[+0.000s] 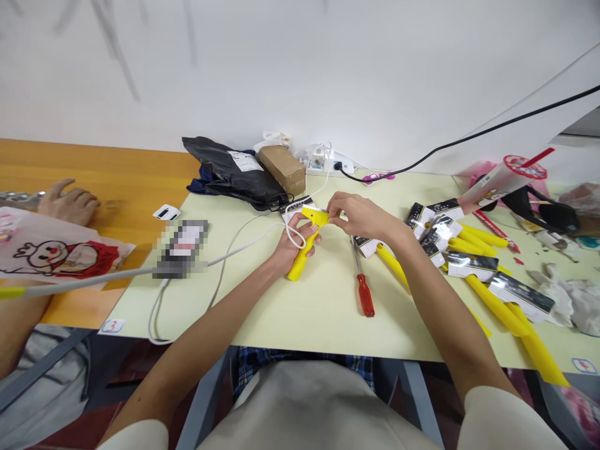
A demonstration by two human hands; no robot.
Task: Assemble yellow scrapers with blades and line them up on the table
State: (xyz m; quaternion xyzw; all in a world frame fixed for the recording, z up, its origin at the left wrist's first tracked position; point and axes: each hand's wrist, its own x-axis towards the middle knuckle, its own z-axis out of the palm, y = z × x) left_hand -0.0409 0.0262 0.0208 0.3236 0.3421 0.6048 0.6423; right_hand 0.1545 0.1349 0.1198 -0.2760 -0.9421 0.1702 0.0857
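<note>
My left hand (290,249) is wrapped round the handle of a yellow scraper (300,262), which is tilted with its T-shaped head up. At the right end of that head, the fingers of my right hand (349,212) are pinched together; what lies between them is hidden. A narrow pale strip shows along the top of the head. Below my right hand, a screwdriver (364,294) with a red handle lies on the table. Beside it is another yellow-handled scraper (392,265) with a black-and-white card on its head.
Several carded yellow scrapers (497,306) are heaped at right, near a drink cup (504,181). A phone (182,250) with a white cable lies left. Behind stand a black plastic bag (229,172), a cardboard box (284,167) and a power strip (344,165). Another person's hand (70,201) rests far left.
</note>
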